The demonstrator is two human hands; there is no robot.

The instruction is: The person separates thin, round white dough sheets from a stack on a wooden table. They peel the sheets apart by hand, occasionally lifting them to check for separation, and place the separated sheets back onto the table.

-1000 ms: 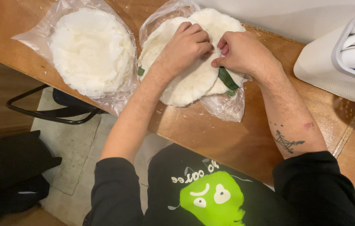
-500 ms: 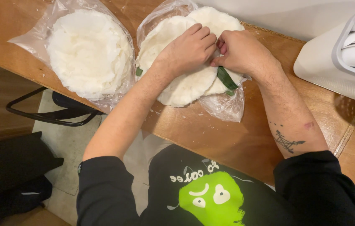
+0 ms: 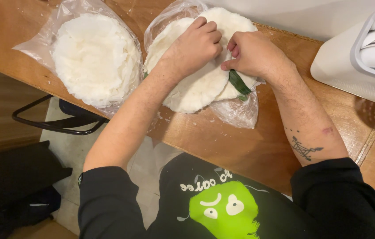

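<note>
Both hands on stack of white flat rounds in open plastic bag, wooden tabletop (image 3: 249,146)
Left hand (image 3: 194,46) curled, pressing the white rounds (image 3: 196,88); right hand (image 3: 251,55) pinching their edge beside green leaf (image 3: 239,82); second bagged stack (image 3: 94,57) just left

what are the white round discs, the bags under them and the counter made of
White discs: apparently thin rice or starch sheets, matte and flaky; crumbs lie scattered around. Bags: clear thin plastic film, glossy and wrinkled. Counter: wood by its grain, with a smooth, slightly shiny finish. Both hands press on the discs.
</note>
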